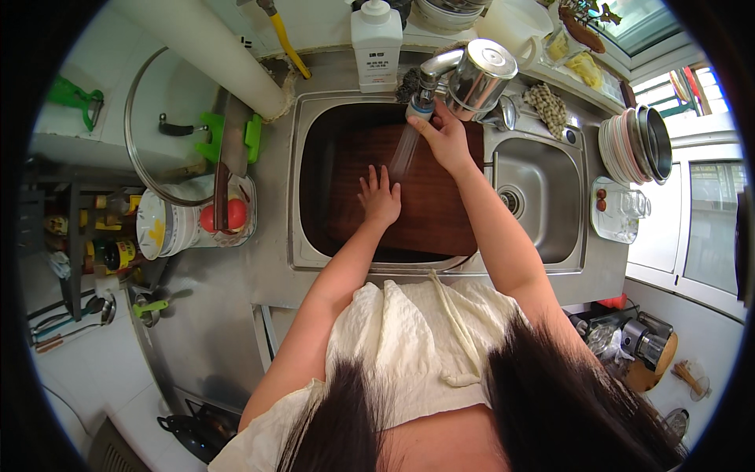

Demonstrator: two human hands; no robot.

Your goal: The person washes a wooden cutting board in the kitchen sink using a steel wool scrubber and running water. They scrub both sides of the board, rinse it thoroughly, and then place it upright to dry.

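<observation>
A dark wooden board [436,200], likely a cutting board, fills most of the large sink basin [296,177]. My left hand [380,200] is flat over the board with its fingers spread, holding nothing; the palm side is hidden. With thumb and fingers, my right hand [445,135] grips the nozzle [420,111] of the faucet [442,62]. A stream of water [404,150] sprays from it down and to the left, landing on the board just beyond my left fingertips.
Right of the board is a smaller steel basin [545,183]. A white pump bottle [376,50] stands behind the sink. Leftward are a glass lid [171,135], a cleaver [233,144] in a green holder and stacked bowls [177,230]. Stacked dishes [625,144] sit at right.
</observation>
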